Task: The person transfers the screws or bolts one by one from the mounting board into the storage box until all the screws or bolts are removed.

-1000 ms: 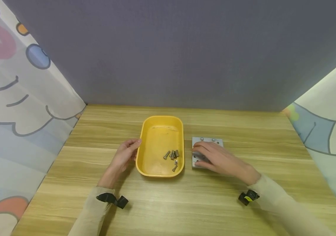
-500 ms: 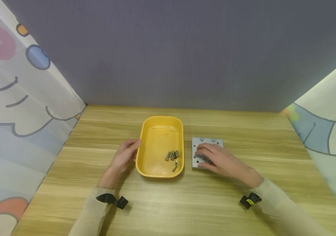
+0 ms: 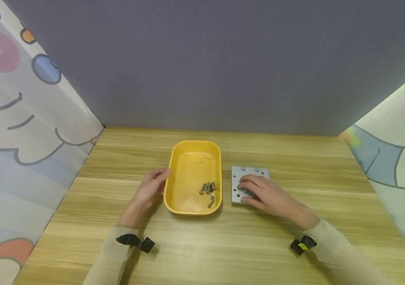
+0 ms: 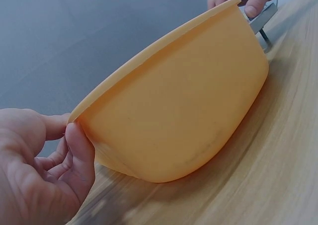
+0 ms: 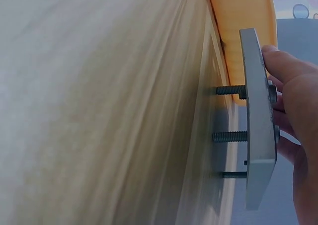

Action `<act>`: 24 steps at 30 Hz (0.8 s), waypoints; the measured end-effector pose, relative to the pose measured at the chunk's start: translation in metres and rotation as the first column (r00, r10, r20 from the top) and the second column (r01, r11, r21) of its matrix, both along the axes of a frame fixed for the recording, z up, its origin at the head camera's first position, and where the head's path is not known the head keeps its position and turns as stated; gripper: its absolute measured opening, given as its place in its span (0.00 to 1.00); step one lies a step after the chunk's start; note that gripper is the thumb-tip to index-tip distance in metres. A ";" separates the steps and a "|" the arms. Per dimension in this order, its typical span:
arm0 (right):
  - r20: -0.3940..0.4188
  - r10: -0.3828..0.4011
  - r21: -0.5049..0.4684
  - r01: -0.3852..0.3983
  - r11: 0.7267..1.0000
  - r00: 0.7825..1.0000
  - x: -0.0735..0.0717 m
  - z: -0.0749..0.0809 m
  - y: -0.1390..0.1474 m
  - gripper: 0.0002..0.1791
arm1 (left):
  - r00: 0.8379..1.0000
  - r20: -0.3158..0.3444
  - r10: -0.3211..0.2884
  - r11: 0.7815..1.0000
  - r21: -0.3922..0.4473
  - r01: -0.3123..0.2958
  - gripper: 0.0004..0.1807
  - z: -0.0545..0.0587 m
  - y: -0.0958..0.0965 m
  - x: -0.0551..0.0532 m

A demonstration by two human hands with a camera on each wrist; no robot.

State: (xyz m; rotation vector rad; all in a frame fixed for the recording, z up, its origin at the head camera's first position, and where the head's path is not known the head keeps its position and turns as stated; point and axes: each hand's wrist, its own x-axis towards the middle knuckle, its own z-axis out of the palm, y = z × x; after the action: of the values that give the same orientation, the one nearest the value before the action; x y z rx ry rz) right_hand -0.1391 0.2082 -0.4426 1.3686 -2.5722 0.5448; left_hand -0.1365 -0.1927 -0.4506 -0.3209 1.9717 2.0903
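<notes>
My left hand (image 3: pixel 149 188) pinches the left rim of a yellow plastic tray (image 3: pixel 188 174) between thumb and fingers, as the left wrist view (image 4: pixel 49 165) also shows. Several loose screws (image 3: pixel 207 187) lie toward the tray's right side. Over a grey metal plate (image 3: pixel 237 184) with drilled holes is my right hand (image 3: pixel 266 194), fingers loosely bent and thumb tip right at the plate's face. Two screw heads (image 3: pixel 250 169) show along the plate's far edge. In the right wrist view, threaded screw shanks (image 5: pixel 231 136) stick out of the plate's underside. The right fingers hide part of its top.
Both things stand on a wood-grain table (image 3: pixel 202 245), with a narrow gap between tray and plate. A grey panel (image 3: pixel 224 67) rises behind the table. Printed cartoon curtains (image 3: pixel 28 118) hang at both sides. Each wrist wears a black strap with a small camera (image 3: pixel 148 244).
My right hand has drawn back slightly to the right over the plate, uncovering more of its left part. One screw in the tray has shifted a little. My left hand stays on the rim.
</notes>
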 end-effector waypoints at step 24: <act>0.017 -0.069 -0.042 0.069 0.997 0.997 0.005 -0.007 0.012 0.20 | 1.000 0.003 0.008 1.000 -0.011 -0.008 0.24 0.001 0.001 0.000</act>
State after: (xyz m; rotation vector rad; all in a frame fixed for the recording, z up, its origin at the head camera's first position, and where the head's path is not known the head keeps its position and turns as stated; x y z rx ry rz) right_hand -0.1343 0.2206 -0.4494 1.2615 -2.5934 0.5979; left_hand -0.1364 -0.1917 -0.4496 -0.3342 1.9846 2.0836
